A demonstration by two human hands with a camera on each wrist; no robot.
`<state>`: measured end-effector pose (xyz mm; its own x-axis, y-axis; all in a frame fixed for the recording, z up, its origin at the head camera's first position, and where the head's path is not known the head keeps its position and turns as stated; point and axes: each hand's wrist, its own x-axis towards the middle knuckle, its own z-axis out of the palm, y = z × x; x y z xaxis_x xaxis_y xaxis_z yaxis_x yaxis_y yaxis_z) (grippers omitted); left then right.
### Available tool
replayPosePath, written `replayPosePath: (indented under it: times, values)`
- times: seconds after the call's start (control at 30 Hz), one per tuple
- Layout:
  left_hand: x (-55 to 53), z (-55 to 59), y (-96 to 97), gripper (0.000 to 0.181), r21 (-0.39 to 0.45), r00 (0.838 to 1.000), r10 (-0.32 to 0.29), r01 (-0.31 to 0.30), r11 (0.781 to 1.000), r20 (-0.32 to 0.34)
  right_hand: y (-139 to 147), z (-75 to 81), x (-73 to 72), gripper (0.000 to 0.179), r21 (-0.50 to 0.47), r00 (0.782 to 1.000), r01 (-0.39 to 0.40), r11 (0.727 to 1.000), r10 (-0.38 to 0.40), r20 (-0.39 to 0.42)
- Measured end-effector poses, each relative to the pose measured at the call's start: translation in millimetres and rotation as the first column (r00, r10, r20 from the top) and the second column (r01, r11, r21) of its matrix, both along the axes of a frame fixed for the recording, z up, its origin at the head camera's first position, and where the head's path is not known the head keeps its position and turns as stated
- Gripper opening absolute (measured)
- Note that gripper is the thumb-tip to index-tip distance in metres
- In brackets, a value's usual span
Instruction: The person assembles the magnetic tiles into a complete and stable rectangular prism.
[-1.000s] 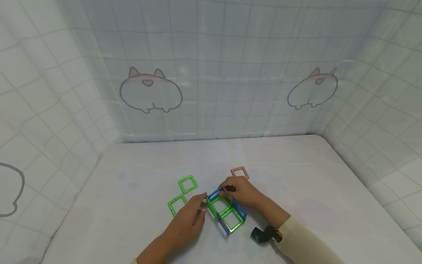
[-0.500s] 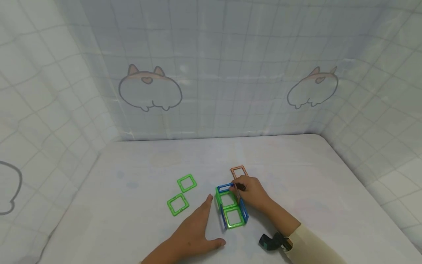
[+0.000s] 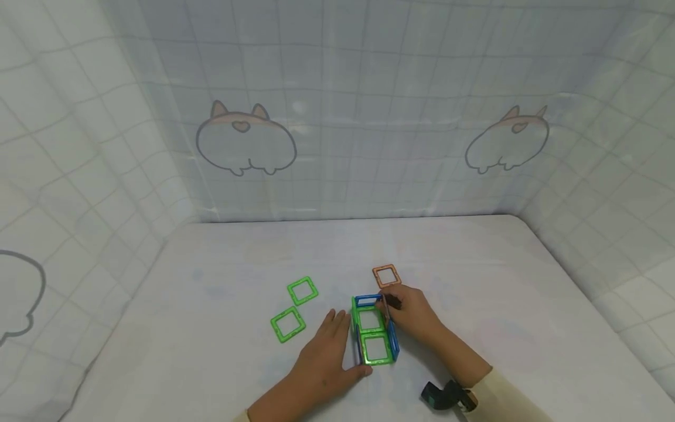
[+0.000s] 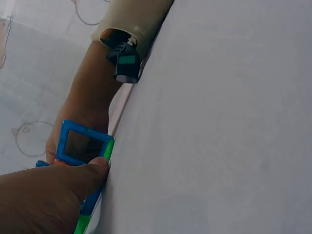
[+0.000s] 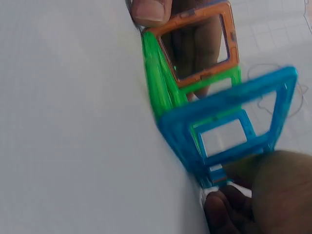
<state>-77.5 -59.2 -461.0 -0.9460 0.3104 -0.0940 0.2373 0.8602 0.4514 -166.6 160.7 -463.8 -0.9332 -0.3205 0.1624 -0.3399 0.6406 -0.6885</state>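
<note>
A small open box of magnetic tiles (image 3: 375, 348) stands on the table, with a two-square green floor and upright sides of blue, green and orange. My right hand (image 3: 413, 313) pinches a magnetic tile at the far right corner; the right wrist view has its thumb (image 5: 243, 170) at the lower edge of the blue tiles. My left hand (image 3: 326, 357) lies along the left side with fingers extended, its thumb (image 4: 99, 165) against the near end. In the right wrist view an orange tile (image 5: 233, 44) stands beside the left hand.
Two loose green tiles (image 3: 287, 324) lie flat left of the box. One orange tile (image 3: 387, 275) lies just beyond my right hand. A dark camera (image 3: 443, 395) is strapped to the right wrist. Grid-patterned curtains (image 3: 369, 146) enclose the table at the back and sides.
The tile box has shifted right and turned straighter to me. My left hand has come off its far left corner, spread, and moved along its left side. My right hand keeps its pinch.
</note>
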Motion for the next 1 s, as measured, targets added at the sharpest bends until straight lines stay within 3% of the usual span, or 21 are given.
replayPosePath:
  times: [0.23,0.43,0.67,0.87,1.0]
  values:
    - [-3.0,4.9,-2.2,0.092,-0.059,0.999,-0.023,0.02,0.998,-0.048,15.2,6.9,2.9,0.018,0.028,0.995,-0.058,0.998,0.056,0.08]
    - [-6.2,7.5,-6.6,0.068,-0.039,0.997,-0.042,0.04,0.998,-0.064,24.9,6.1,4.4,0.019,0.032,0.995,-0.071,0.997,0.068,0.077]
    - [-13.0,9.9,-16.7,0.054,-0.006,0.996,-0.02,0.019,1.0,-0.086,33.6,5.2,6.8,0.016,0.027,0.992,-0.1,0.995,0.098,0.085]
    - [-13.0,10.5,-24.5,0.055,0.054,0.999,0.029,-0.028,0.998,-0.018,42.3,6.4,9.1,0.016,-0.027,0.967,-0.204,0.979,0.206,0.153]
    - [-9.1,8.7,-25.7,0.061,0.194,0.999,0.002,-0.008,0.981,0.034,45.7,6.8,9.3,0.023,-0.069,0.938,-0.29,0.955,0.298,0.18]
